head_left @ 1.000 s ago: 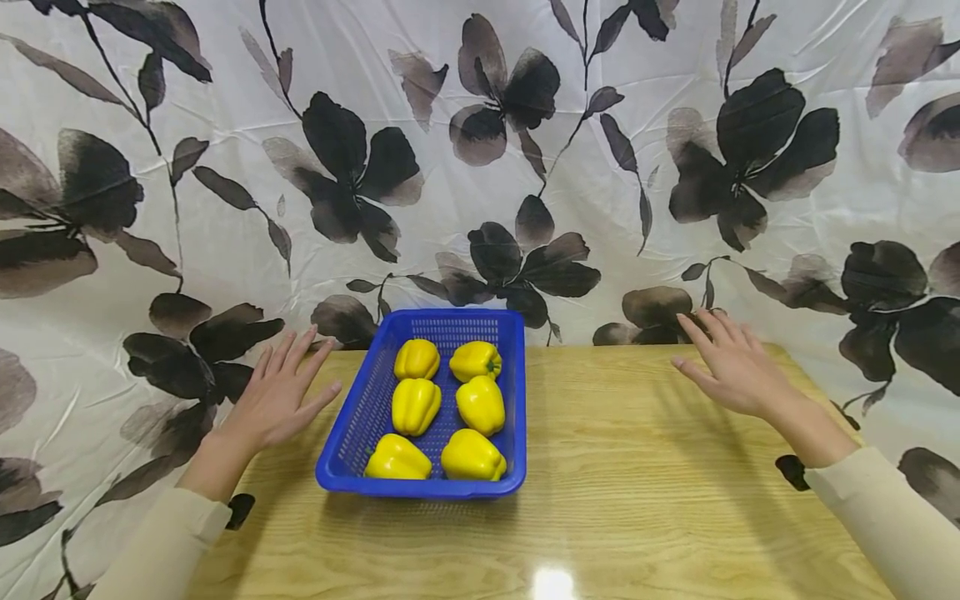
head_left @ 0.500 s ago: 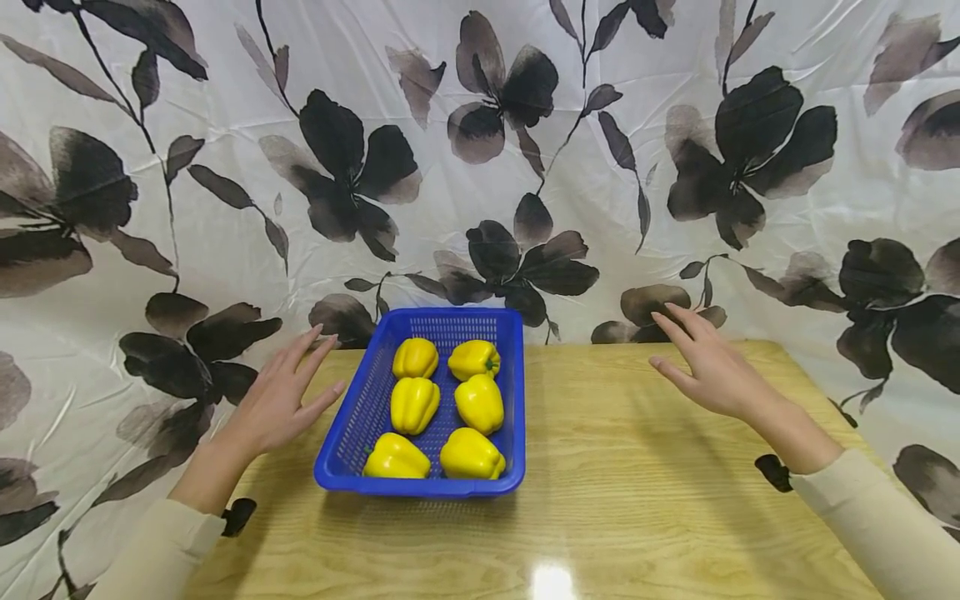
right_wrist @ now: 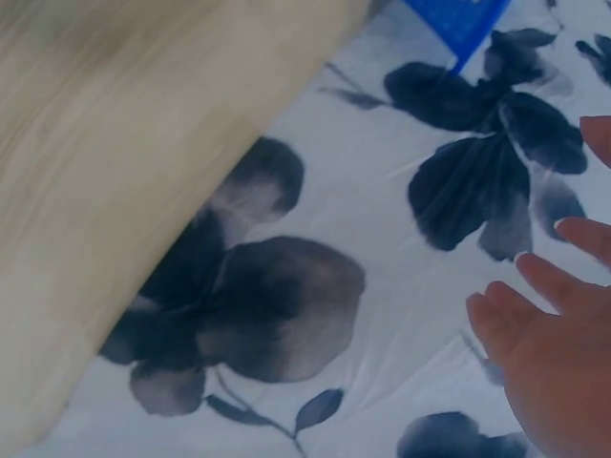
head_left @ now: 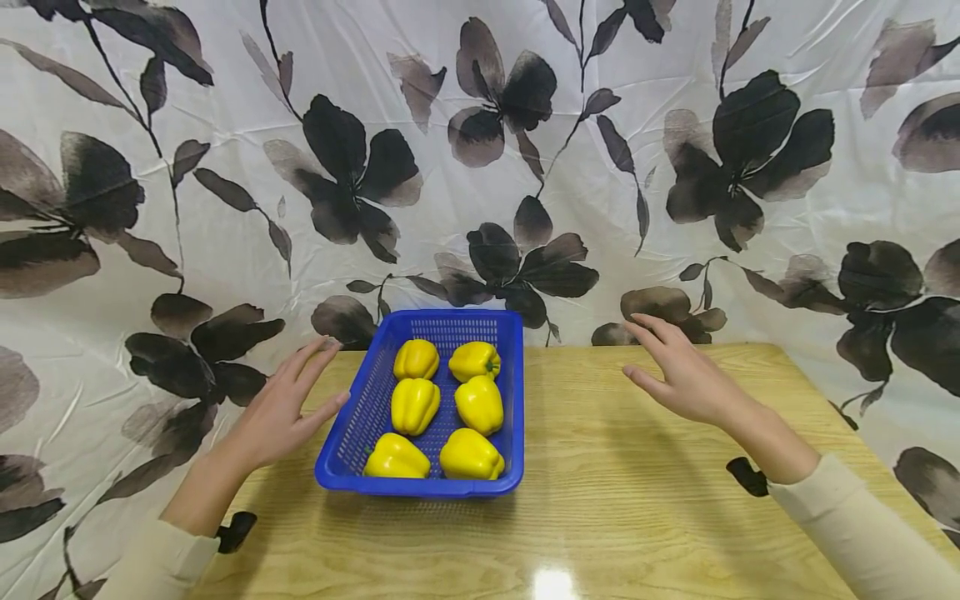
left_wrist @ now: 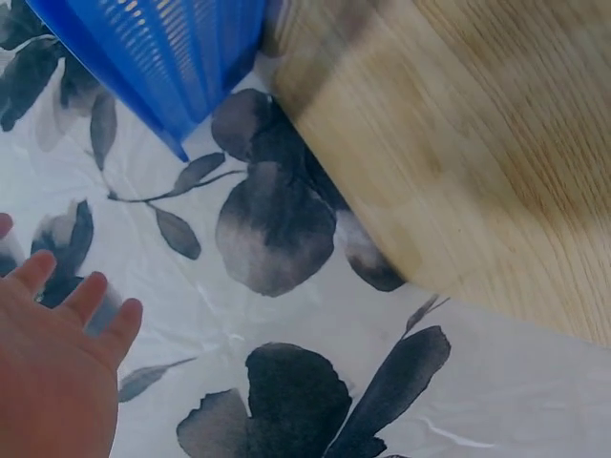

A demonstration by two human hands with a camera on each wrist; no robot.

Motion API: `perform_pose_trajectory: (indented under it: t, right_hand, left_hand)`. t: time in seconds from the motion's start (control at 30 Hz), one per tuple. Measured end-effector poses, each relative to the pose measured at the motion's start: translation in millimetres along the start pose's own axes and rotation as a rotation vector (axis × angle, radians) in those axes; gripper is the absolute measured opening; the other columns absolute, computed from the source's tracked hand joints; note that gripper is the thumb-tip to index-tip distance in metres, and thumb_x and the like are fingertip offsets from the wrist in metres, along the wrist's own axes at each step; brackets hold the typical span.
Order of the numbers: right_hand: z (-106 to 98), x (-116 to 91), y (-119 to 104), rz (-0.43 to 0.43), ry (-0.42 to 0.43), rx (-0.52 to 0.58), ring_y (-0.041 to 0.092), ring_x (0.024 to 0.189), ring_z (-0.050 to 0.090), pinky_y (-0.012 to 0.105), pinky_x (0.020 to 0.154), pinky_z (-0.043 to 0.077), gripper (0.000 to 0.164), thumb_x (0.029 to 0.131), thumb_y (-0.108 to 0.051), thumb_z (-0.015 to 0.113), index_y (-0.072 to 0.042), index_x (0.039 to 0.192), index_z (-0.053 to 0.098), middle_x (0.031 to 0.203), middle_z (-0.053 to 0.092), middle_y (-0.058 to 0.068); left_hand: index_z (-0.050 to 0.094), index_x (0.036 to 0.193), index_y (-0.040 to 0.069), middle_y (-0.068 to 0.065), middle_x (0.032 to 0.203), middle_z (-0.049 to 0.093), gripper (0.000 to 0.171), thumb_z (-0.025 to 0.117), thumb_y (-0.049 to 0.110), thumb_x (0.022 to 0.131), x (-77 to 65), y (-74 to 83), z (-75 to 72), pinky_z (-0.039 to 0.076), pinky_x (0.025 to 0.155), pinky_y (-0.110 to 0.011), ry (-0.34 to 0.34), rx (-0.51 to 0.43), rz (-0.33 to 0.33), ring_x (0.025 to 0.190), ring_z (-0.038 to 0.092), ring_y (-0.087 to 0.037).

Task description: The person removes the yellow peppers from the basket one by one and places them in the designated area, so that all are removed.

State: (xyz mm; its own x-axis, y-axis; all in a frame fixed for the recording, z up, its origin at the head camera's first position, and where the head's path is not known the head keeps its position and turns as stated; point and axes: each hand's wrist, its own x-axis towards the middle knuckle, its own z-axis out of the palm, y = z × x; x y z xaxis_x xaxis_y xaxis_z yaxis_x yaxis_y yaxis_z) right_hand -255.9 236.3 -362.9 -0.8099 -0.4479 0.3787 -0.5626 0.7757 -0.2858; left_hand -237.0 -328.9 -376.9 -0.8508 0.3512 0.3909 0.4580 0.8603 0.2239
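A blue plastic basket [head_left: 517, 400] with perforated walls stands left of the middle of the table. Several yellow bell peppers lie in it in two columns; one at the back right [head_left: 475, 362] shows its green stem. Beside the basket's left wall is my left hand [head_left: 277, 412], fingers extended, its thumb close to the rim; I cannot tell whether it touches. My right hand [head_left: 686, 379] hovers over the table well to the right of the basket, thumb spread from the fingers, holding nothing. Both wrist views show loosely extended fingers, with the basket's corner [left_wrist: 181, 114] beyond.
The wooden table [head_left: 600, 500] reaches back to a white cloth [head_left: 600, 200] printed with dark flowers, hanging behind it and along the sides. A dark strap piece [head_left: 747, 477] sits under the right wrist, another [head_left: 236, 532] near the left.
My right hand has moved left, toward the basket. The left hand has turned slightly and edged closer to the basket's left wall. Basket and peppers have stayed put.
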Motion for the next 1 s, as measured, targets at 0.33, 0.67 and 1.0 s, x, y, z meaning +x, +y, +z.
perform_pose_trajectory:
  t: [0.33, 0.67, 1.0]
  right_hand:
    - [7.4, 8.2, -26.6, -0.012, -0.028, 0.072, 0.043, 0.143, 0.038, 0.064, 0.11, 0.038, 0.061, 0.099, -0.024, 0.069, -0.002, 0.151, 0.045, 0.155, 0.04, 0.02]
    - [18.7, 17.0, -47.8, -0.062, -0.065, 0.124, 0.042, 0.139, 0.045, 0.061, 0.109, 0.04, 0.061, 0.098, -0.026, 0.07, -0.002, 0.149, 0.049, 0.152, 0.045, 0.021]
    - [30.6, 27.6, -70.4, -0.111, -0.1, 0.223, 0.038, 0.136, 0.05, 0.058, 0.11, 0.042, 0.055, 0.098, -0.026, 0.069, -0.002, 0.145, 0.054, 0.15, 0.049, 0.016]
  left_hand:
    - [0.027, 0.164, 0.026, -0.008, 0.169, 0.021, 0.079, 0.068, 0.042, 0.098, -7.5, 7.5, 1.5, 0.027, 0.101, -0.083, -0.033, -0.085, -0.017, 0.147, 0.026, -0.049]
    - [0.026, 0.164, 0.023, -0.014, 0.166, 0.024, 0.084, 0.072, 0.04, 0.096, -22.1, 15.2, 3.0, 0.028, 0.105, -0.078, -0.051, -0.149, -0.042, 0.148, 0.025, -0.045]
    - [0.017, 0.166, 0.021, -0.015, 0.169, 0.018, 0.092, 0.069, 0.05, 0.096, -31.3, 28.1, 11.2, 0.028, 0.106, -0.079, -0.13, -0.18, -0.12, 0.149, 0.024, -0.049]
